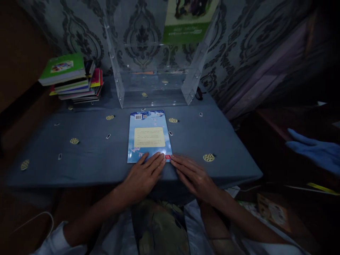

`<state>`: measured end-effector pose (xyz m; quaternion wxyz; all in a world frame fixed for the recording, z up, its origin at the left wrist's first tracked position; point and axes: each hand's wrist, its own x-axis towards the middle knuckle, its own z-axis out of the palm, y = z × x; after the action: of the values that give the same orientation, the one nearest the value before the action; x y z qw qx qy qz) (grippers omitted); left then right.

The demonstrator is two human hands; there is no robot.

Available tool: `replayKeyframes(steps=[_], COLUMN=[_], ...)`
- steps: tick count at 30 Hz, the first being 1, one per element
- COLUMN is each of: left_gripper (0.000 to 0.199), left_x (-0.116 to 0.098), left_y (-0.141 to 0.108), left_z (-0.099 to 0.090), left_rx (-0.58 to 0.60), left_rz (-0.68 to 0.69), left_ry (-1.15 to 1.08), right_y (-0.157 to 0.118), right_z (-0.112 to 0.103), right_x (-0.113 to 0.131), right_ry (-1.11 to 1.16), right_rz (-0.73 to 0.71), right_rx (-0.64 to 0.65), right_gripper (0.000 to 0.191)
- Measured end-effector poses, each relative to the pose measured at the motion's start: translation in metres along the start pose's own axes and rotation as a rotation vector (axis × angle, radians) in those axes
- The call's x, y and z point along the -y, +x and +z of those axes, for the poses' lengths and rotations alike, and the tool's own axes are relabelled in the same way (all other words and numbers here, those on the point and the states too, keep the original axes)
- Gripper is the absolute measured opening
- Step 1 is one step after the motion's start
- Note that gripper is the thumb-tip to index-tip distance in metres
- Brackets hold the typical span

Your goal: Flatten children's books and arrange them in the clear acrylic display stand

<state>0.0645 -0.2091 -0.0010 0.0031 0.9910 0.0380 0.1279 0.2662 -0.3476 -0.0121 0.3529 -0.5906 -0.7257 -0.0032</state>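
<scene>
A thin blue book (148, 122) lies flat near the front edge of the table, back cover up, showing a barcode and a pale yellow text panel. My left hand (146, 173) rests on its lower edge with the fingers stretched out across the cover. At the lower right corner, by a small red label, the fingertips of my right hand (193, 175) touch the book's edge; those fingers are extended and close together. Neither hand is wrapped around the book.
A clear acrylic rack (152, 97) stands behind the book, with a green-and-white book (186, 33) high on it. Stacked books (73, 78) sit at the back left of the blue tablecloth (90, 159). At the right is a blue-gloved hand (313, 148) of another person.
</scene>
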Motion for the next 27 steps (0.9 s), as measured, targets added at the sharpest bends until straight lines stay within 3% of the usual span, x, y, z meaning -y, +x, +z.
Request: replayKeyframes(steps=[6, 13, 21, 27], left_gripper=[0.045, 0.047, 0.038, 0.037], left_x=[0.011, 0.022, 0.030, 0.044], left_y=[-0.029, -0.055, -0.047, -0.037], left_z=[-0.006, -0.018, -0.026, -0.023], left_rx=[-0.023, -0.055, -0.071, -0.041], left_rz=[-0.048, -0.150, -0.170, -0.217], left_ry=[0.036, 0.032, 0.029, 0.043], right_y=[-0.002, 0.010, 0.049, 0.081], right_z=[0.001, -0.007, -0.013, 0.004], right_x=[-0.001, 0.000, 0.008, 0.006], right_ry=[-0.001, -0.014, -0.023, -0.041], right_rz=[-0.011, -0.003, -0.120, -0.178], right_rx=[-0.012, 0.034, 0.140, 0.289], right_gripper=[0.058, 0.045, 0.033, 0.033])
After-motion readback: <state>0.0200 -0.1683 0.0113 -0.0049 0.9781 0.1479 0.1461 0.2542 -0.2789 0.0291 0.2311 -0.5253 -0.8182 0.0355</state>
